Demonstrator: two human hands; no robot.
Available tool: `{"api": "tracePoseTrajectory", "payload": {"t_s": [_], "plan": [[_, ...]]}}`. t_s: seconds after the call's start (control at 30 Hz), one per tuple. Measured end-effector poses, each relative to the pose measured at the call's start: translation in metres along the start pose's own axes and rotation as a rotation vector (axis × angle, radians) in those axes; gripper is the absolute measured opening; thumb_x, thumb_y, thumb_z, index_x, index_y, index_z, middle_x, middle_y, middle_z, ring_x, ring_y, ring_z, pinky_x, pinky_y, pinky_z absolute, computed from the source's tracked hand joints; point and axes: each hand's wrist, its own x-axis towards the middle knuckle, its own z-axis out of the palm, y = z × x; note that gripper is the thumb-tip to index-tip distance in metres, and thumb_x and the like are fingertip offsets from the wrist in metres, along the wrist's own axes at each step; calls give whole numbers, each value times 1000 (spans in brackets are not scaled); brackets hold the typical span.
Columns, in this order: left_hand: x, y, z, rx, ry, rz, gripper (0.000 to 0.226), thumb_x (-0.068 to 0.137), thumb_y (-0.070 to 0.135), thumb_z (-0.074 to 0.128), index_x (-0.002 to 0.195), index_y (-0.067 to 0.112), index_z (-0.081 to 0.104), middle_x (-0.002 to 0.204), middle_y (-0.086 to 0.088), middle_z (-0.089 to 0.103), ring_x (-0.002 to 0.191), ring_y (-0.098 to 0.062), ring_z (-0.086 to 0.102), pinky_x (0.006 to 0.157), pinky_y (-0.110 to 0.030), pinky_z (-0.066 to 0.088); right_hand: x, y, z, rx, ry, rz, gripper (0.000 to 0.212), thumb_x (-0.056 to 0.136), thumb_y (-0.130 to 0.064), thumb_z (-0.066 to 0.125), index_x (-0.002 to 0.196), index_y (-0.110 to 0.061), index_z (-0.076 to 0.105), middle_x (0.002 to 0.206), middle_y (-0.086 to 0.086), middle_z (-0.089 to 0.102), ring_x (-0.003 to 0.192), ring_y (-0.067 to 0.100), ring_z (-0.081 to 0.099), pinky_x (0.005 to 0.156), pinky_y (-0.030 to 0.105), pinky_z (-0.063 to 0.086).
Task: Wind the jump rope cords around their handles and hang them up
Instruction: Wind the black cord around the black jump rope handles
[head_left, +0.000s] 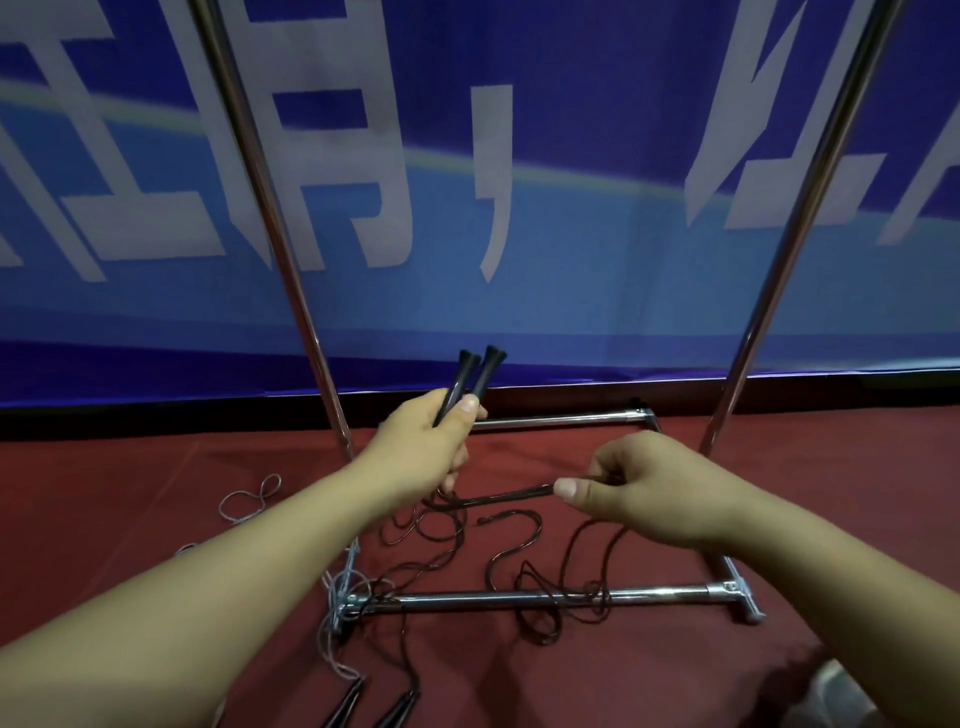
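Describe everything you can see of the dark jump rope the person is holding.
The jump rope has two slim black handles with flared ends, held together pointing up and away in the left hand. Its thin dark cord runs from under that hand to the right hand, which pinches a doubled stretch. The rest lies in loose loops on the red floor, crossing the metal rack's near bottom bar.

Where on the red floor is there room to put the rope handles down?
Bare red floor lies left of the rack's left pole, beyond the small grey cord loop. Crowded: the dark cord tangles between the rack's two bottom bars, below both hands, and more handles lie at the near edge.
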Motion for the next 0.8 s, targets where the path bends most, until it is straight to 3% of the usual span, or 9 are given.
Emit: {"api": "tracePoseTrajectory", "payload": {"t_s": [0.2, 0.3, 0.37, 0.47, 0.53, 0.6, 0.67, 0.73, 0.8], "plan": [[-25, 21, 3, 127, -287, -44, 58, 95, 62, 35, 94, 10, 61, 46, 0, 48, 34, -15, 43, 41, -18, 36, -2, -10, -6, 613, 106, -30, 59, 74, -73, 51, 97, -22, 68, 56, -4, 53, 49, 14, 41, 48, 27, 31], [-39, 31, 11, 265, -430, -16, 65, 86, 70, 34, 87, 11, 60, 50, 2, 56, 35, -16, 49, 42, -19, 37, -5, -15, 11, 571, 101, -132, 60, 82, -79, 42, 103, -30, 69, 79, -1, 68, 70, 10, 60, 66, 31, 49], [-45, 34, 15, 332, -477, 1, 57, 90, 69, 36, 76, 17, 56, 54, 3, 60, 37, -19, 55, 43, -20, 38, -6, -17, 24, 503, 109, -172, 60, 86, -76, 40, 96, -23, 68, 83, -6, 69, 79, 6, 62, 78, 38, 51], [-47, 36, 17, 238, -475, -5, 51, 87, 70, 35, 77, 22, 50, 54, 2, 60, 37, -18, 55, 42, -20, 39, -3, -19, 31, 558, 154, -175, 47, 94, -60, 48, 73, -18, 57, 65, -3, 47, 62, 14, 43, 62, 40, 38], [-46, 38, 18, 39, -446, -55, 59, 90, 68, 31, 84, 16, 57, 54, -3, 60, 39, -17, 53, 44, -20, 42, -2, -19, 29, 574, 181, -171, 46, 96, -54, 50, 76, -14, 58, 64, -2, 45, 60, 14, 40, 60, 35, 36], [-43, 38, 17, -148, -437, -163, 73, 95, 66, 25, 95, 6, 67, 60, -9, 63, 47, -18, 57, 54, -24, 48, -2, -20, 23, 572, 226, -142, 49, 97, -51, 50, 81, -6, 57, 59, -5, 42, 54, 11, 38, 52, 26, 33], [-39, 37, 13, -248, -413, -243, 75, 96, 67, 24, 97, 12, 75, 69, -12, 69, 66, -17, 67, 82, -31, 49, -4, -21, 20, 541, 284, -124, 47, 97, -48, 49, 81, -5, 57, 55, -7, 39, 49, 8, 34, 46, 20, 29], [-36, 33, 11, -255, -380, -240, 70, 97, 66, 27, 92, 21, 80, 78, -10, 73, 87, -11, 70, 111, -44, 34, -5, -20, 19, 498, 338, -121, 45, 97, -49, 48, 82, -8, 60, 54, -10, 37, 48, 6, 33, 46, 17, 29], [-36, 31, 10, -279, -372, -219, 63, 93, 66, 36, 96, 22, 80, 83, -7, 74, 94, -12, 67, 116, -47, 30, -5, -19, 19, 464, 390, -118, 42, 96, -51, 48, 82, -14, 61, 54, -11, 39, 49, 4, 34, 47, 18, 30]]}}
